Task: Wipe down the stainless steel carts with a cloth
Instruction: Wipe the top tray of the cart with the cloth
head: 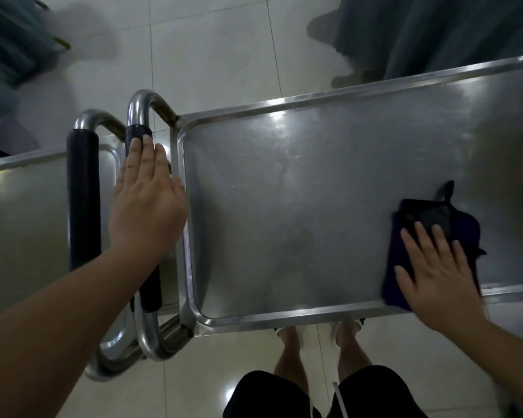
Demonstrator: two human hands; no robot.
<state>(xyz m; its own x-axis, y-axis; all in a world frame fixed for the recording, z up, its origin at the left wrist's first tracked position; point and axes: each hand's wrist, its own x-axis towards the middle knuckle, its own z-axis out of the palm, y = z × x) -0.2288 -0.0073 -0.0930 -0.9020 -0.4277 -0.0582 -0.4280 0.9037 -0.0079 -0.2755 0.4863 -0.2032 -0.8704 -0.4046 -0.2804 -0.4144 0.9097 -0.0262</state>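
right hand [438,273] flat on cloth [429,227] on cart [284,206]; left hand [147,203] on handle [138,131]

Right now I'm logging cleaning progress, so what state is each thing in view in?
Right cart: top tray bare except for the cloth, being wiped near its right side.
Cloth: dark, lying flat on the tray, pressed down.
Right hand: fingers straight, pressing the cloth.
Left hand: fingers straight, resting on the handle.
Handle: dark padded grip, partly covered.
Left cart: untouched.
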